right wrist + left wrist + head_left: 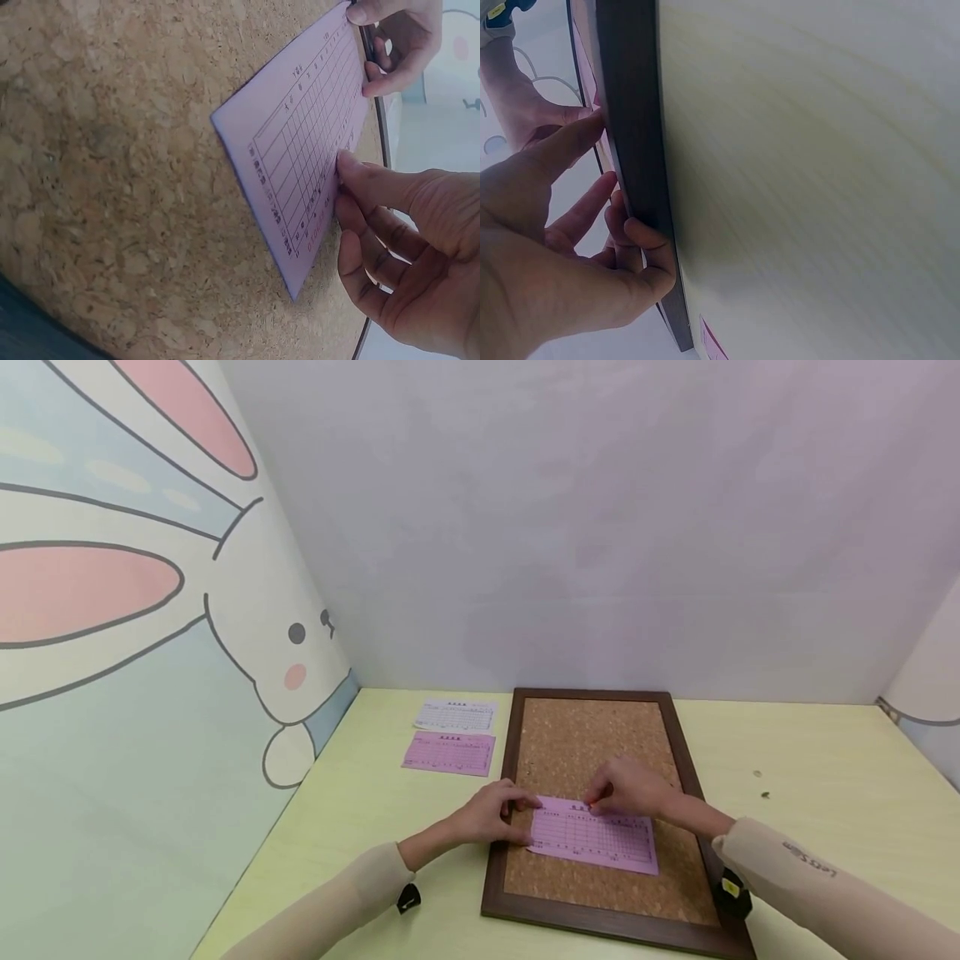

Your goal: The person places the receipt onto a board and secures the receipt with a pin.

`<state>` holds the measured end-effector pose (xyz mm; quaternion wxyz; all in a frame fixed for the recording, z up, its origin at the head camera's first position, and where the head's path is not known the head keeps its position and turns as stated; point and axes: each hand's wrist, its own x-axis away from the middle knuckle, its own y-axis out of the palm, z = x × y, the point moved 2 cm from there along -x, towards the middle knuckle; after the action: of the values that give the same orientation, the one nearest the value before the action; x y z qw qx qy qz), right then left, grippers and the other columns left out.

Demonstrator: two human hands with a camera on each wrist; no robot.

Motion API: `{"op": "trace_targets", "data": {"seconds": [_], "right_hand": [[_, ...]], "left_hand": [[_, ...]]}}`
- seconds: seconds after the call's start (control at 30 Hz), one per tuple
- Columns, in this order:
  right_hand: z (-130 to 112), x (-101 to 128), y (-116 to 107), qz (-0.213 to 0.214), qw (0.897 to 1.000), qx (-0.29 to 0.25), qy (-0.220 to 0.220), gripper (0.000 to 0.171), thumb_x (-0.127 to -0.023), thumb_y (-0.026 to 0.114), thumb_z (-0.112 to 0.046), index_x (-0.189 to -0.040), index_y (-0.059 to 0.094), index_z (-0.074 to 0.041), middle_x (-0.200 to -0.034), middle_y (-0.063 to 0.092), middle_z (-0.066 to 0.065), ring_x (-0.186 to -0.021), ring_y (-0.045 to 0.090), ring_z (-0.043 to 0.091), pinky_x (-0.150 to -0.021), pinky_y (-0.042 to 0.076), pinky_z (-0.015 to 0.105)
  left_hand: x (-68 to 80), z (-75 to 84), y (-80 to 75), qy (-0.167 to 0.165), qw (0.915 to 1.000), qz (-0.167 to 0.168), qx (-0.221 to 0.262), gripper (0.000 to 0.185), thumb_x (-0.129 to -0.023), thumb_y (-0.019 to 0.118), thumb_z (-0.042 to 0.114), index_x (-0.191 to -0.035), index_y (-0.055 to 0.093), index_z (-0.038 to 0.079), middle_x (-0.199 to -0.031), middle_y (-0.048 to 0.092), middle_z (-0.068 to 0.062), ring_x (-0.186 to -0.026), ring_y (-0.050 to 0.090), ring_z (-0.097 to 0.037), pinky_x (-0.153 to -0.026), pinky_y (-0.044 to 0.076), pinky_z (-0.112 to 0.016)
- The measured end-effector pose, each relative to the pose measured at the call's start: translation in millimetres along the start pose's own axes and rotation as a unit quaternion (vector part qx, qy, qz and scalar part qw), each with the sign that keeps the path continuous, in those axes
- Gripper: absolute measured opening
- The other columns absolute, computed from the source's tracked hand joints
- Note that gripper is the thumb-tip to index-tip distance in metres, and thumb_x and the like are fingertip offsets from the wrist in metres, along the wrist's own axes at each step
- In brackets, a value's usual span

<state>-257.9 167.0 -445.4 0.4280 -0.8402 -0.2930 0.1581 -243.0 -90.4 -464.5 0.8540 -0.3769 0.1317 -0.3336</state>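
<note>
A pink printed form (600, 839) lies on the lower half of a cork board (555, 735) with a dark brown frame. At its left end, my left hand (487, 814) presses the corners with thumb and forefinger spread; in the left wrist view its other fingers bend over the frame (634, 112). My right hand (630, 789) pinches a small red pushpin (592, 807) at the middle of the form's top edge, the pin mostly hidden by the fingertips. The right wrist view shows thumb and forefinger at that edge of the form (292, 142).
Left of the board lie a white printed form (455, 716) and a second pink form (450, 753) on the pale yellow table (825, 852). Two tiny objects (765, 794) rest right of the board. A grey-white wall (600, 527) stands behind, with a rabbit-patterned wall (150, 777) at left.
</note>
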Motion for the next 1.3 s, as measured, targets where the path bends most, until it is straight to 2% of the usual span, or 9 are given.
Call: {"op": "trace_targets", "data": {"seconds": [0.17,0.37,0.47,0.67,0.8,0.93,1.03,1.1,1.3], "right_hand": [[-2,2,1,0.006,1.0,-0.008,0.017,0.011,-0.082,0.081,-0.002,-0.092,0.083,-0.007,-0.083,0.077,-0.004,-0.067,0.058,0.0,-0.06,0.051,0.016],[-7,1,0,0.002,0.999,0.022,0.023,0.012,-0.082,0.082,-0.003,-0.091,0.084,-0.009,-0.084,0.077,-0.003,-0.067,0.059,0.001,-0.061,0.053,0.017],[-8,1,1,-0.004,0.999,0.037,0.029,0.012,-0.082,0.081,-0.003,-0.092,0.084,-0.01,-0.085,0.077,-0.003,-0.068,0.06,0.0,-0.062,0.054,0.019],[-12,4,1,-0.025,0.996,0.089,-0.004,0.014,-0.086,0.078,-0.003,-0.098,0.083,-0.009,-0.09,0.078,-0.001,-0.074,0.066,0.003,-0.067,0.058,0.024],[-17,11,1,-0.03,0.986,0.156,-0.043,0.019,-0.089,0.075,-0.002,-0.106,0.081,-0.007,-0.093,0.074,0.001,-0.078,0.066,0.007,-0.068,0.057,0.024],[-25,23,3,-0.034,0.959,0.271,-0.071,0.026,-0.092,0.072,-0.005,-0.116,0.078,-0.012,-0.101,0.067,0.001,-0.083,0.061,0.009,-0.064,0.051,0.023],[-30,32,5,-0.054,0.94,0.328,-0.079,0.037,-0.091,0.073,-0.004,-0.126,0.073,-0.015,-0.11,0.062,0.002,-0.088,0.056,0.012,-0.062,0.047,0.025],[-32,36,6,-0.069,0.938,0.33,-0.076,0.044,-0.091,0.072,-0.002,-0.133,0.069,-0.014,-0.115,0.058,0.003,-0.093,0.054,0.014,-0.063,0.047,0.026],[-30,40,7,-0.077,0.951,0.292,-0.071,0.05,-0.09,0.068,0.005,-0.137,0.064,-0.012,-0.123,0.053,0.004,-0.102,0.051,0.018,-0.058,0.041,0.023]], "left_hand": [[-0.1,1.2,-0.3,0.002,1.0,0.0,0.005,0.044,-0.081,0.088,0.014,-0.121,0.072,0.004,-0.097,0.059,-0.008,-0.084,0.042,-0.01,-0.071,0.035,-0.016],[1.3,1.4,0.2,-0.011,0.9999,0.0,0.004,0.044,-0.081,0.087,0.014,-0.121,0.072,0.007,-0.097,0.058,-0.005,-0.085,0.043,-0.011,-0.071,0.034,-0.016],[1.9,1.7,0.8,-0.007,1.0,0.0,0.006,0.044,-0.081,0.087,0.014,-0.121,0.072,0.006,-0.097,0.058,-0.006,-0.085,0.043,-0.011,-0.071,0.035,-0.016],[1.7,2.7,3.1,0.002,1.0,0.0,0.007,0.044,-0.08,0.088,0.014,-0.12,0.072,0.004,-0.097,0.059,-0.008,-0.084,0.043,-0.009,-0.071,0.035,-0.016],[1.3,3.7,3.5,0.001,1.0,-0.001,0.005,0.044,-0.08,0.088,0.014,-0.12,0.072,0.004,-0.097,0.059,-0.008,-0.084,0.043,-0.01,-0.071,0.035,-0.016],[1.0,4.1,3.5,0.001,1.0,0.0,0.003,0.044,-0.08,0.087,0.014,-0.12,0.072,0.004,-0.097,0.059,-0.008,-0.084,0.043,-0.009,-0.071,0.035,-0.016],[1.4,3.2,3.8,0.003,1.0,-0.001,0.0,0.044,-0.081,0.087,0.015,-0.121,0.072,0.005,-0.097,0.059,-0.008,-0.084,0.043,-0.009,-0.071,0.035,-0.016],[2.1,2.1,3.6,0.003,1.0,-0.001,-0.002,0.044,-0.081,0.087,0.015,-0.121,0.072,0.005,-0.097,0.059,-0.007,-0.084,0.044,-0.009,-0.071,0.035,-0.016],[1.8,1.3,1.0,0.009,0.9999,0.0,-0.01,0.044,-0.081,0.087,0.016,-0.121,0.072,0.005,-0.097,0.06,-0.007,-0.084,0.044,-0.01,-0.071,0.035,-0.016]]}}
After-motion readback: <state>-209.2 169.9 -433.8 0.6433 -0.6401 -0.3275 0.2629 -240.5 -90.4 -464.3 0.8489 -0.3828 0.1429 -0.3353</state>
